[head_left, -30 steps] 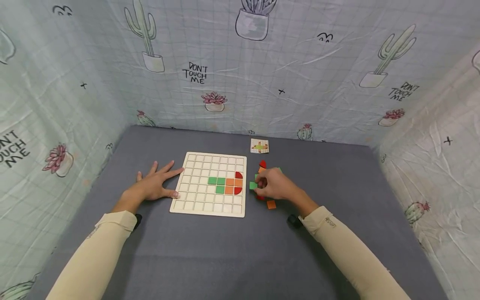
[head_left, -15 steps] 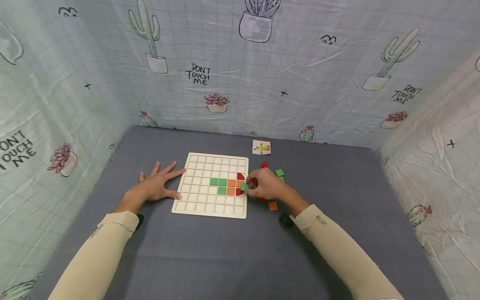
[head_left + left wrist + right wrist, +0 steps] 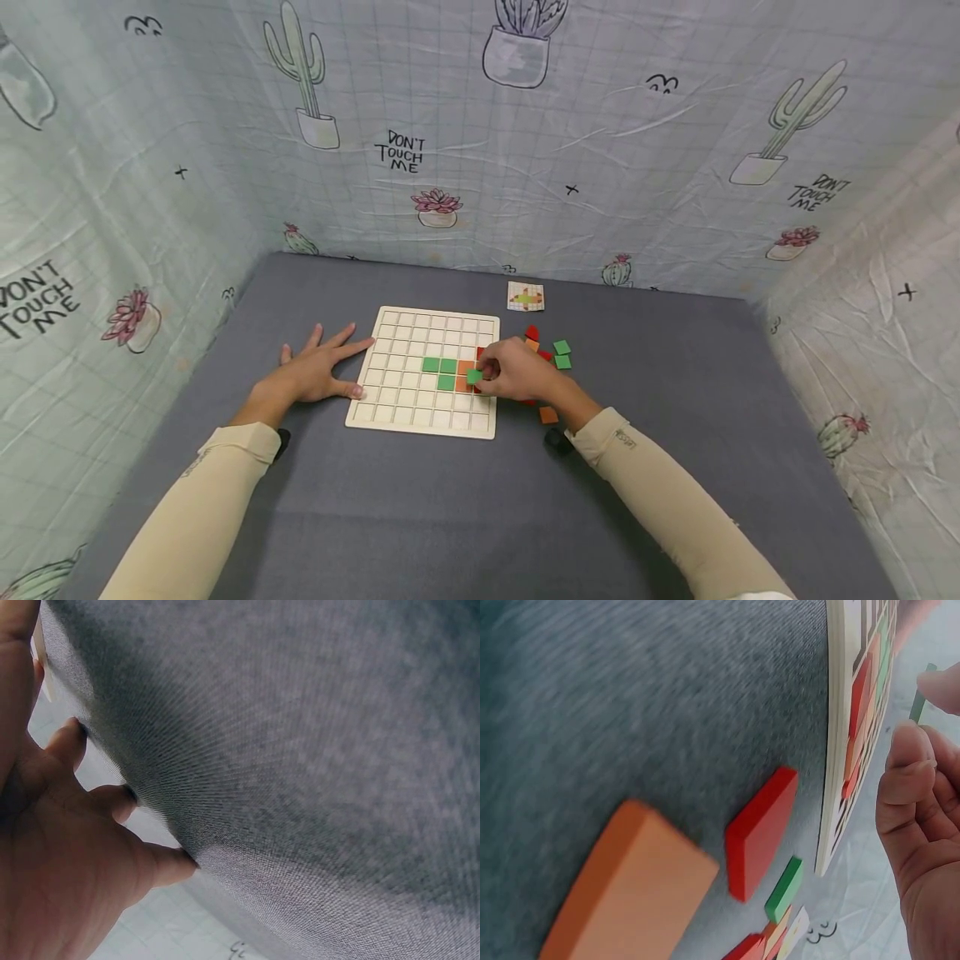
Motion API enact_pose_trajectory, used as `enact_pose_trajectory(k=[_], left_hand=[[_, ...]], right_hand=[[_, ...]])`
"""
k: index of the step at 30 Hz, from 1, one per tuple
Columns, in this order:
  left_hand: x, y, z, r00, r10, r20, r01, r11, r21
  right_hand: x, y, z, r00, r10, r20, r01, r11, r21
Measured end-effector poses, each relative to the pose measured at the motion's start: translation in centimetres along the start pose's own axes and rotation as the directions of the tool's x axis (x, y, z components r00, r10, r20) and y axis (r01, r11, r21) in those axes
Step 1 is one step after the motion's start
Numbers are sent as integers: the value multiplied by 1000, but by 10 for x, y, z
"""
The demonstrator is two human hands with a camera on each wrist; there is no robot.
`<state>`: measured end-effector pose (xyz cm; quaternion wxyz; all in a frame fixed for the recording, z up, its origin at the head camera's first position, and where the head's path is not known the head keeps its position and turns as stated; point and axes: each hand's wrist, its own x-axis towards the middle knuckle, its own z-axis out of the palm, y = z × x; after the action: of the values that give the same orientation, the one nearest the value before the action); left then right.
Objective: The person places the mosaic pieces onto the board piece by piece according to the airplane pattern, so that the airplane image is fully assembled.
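My right hand pinches a small green square tile between thumb and fingers, over the right part of a pale gridded board. In the right wrist view the held tile is seen edge-on, clear of the board. Green tiles and orange tiles lie in the grid cells; red pieces beside them are partly hidden by the right hand. My left hand lies with fingers spread at the board's left edge, index finger and thumb touching it. The left wrist view shows its other fingertips on the grey cloth.
Right of the board lie loose green tiles, an orange tile and red pieces. A small pattern card lies behind them. Printed fabric encloses the grey tabletop at the back and sides.
My right hand has picked up a green tile from the loose pieces and carried it left over the board. The left hand keeps its place; the head view has shifted slightly.
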<state>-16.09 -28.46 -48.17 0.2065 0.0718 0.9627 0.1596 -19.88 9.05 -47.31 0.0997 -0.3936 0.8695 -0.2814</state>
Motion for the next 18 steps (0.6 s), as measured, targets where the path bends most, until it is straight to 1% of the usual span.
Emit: enact_pose_trajectory(k=[4,12,18], left_hand=[[-1,0,-1,1000,4,1,-4,1000,-3],[-3,2,-3,1000,5,-3,-5,1000,-2],[-3,2,-3,1000,4,-2,-4,1000,-2]], right_hand=[[5,-4,2,1000,2,12,-3,1000,9],[16,-8,10,999,-42,17,43,999,-4],[22,-13,13,999,-43,28,43,999,15]])
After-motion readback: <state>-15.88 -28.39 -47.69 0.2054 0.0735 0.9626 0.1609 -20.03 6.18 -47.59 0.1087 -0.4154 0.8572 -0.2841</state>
